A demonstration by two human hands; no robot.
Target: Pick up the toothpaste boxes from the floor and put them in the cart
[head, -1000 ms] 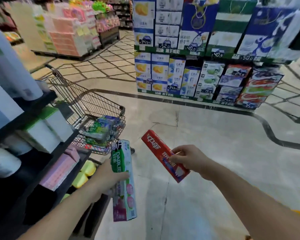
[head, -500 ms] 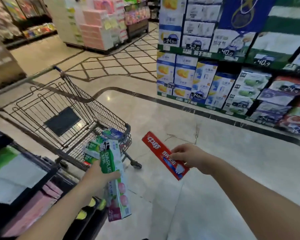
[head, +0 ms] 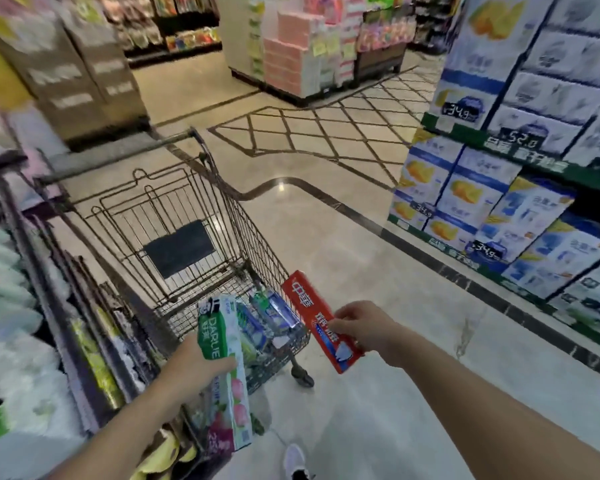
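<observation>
Left hand (head: pixel 201 363) grips the green box (head: pixel 224 368), its lower end blurred; right hand (head: pixel 359 325) pinches the red box (head: pixel 312 313) beside the cart (head: pixel 243 237). Boxes inside (head: pixel 271 317) are indistinct.

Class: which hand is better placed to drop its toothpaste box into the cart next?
Probably the left hand: its green box overlaps the cart basket's near corner, while the right hand holds the red box beside the rim.
</observation>
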